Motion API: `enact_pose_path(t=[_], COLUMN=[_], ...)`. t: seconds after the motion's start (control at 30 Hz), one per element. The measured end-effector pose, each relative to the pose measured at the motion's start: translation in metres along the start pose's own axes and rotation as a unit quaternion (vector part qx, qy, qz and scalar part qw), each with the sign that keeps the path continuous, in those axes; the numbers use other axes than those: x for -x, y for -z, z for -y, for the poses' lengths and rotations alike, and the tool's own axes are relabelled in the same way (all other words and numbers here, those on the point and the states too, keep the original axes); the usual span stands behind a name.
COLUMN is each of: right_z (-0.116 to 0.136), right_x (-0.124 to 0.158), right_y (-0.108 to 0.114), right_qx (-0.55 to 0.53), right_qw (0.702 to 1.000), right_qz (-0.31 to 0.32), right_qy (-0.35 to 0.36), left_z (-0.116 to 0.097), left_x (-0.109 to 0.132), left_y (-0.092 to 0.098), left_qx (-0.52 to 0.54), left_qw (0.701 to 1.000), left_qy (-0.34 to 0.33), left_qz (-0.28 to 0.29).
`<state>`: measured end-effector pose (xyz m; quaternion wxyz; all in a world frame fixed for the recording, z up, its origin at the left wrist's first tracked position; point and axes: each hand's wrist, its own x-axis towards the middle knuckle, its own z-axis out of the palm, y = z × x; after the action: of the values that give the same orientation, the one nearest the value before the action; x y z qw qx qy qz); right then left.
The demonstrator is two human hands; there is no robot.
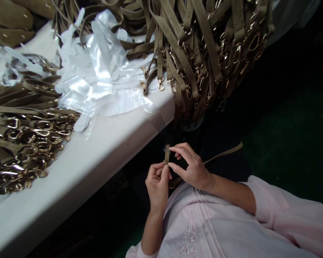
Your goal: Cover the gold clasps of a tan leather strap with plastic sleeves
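Observation:
A thin olive-brown strap (167, 154) stands upright in front of my lap, below the table edge. My left hand (158, 182) is closed on its lower end, pinching it between thumb and fingers. Close on the right, my right hand (193, 167) has its thumb and forefinger spread apart, with the thumb tip touching near the left thumb and the forefinger tip beside the strap higher up. The other right fingers are curled. A length of strap (223, 152) runs out behind the right wrist. Whatever lies under the left fingertips is too small to make out.
A white table (129, 141) slopes across the left, its edge near my hands. Many brown straps with gold clasps (193, 53) hang over its corner. Clear plastic wrapping (97, 68) lies mid-table, and another bundle of clasped straps (29, 136) sits at left.

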<state>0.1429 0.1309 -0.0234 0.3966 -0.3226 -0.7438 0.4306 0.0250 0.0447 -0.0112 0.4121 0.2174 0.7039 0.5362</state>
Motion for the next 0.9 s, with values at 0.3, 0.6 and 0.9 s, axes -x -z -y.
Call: enact_pose_path(t=[0.3, 0.6, 0.9], right_z=[-0.043, -0.058, -0.064], right_x=[-0.018, -0.014, -0.007], right_y=[-0.020, -0.017, -0.018], right_qx=[-0.136, -0.270, -0.190], right_qw=[0.978, 0.886, 0.909], right_qz=[0.042, 0.048, 0.058], right_qy=[-0.156, -0.374, -0.366], left_z=[0.019, 0.034, 0.036], left_x=[-0.011, -0.012, -0.006], left_y=[-0.007, 0.004, 0.006], left_qx=[-0.106, -0.303, -0.298], left_qw=[0.993, 0.923, 0.923], left_qy=[-0.043, -0.227, -0.228], left_qz=[0.004, 0.077, 0.090])
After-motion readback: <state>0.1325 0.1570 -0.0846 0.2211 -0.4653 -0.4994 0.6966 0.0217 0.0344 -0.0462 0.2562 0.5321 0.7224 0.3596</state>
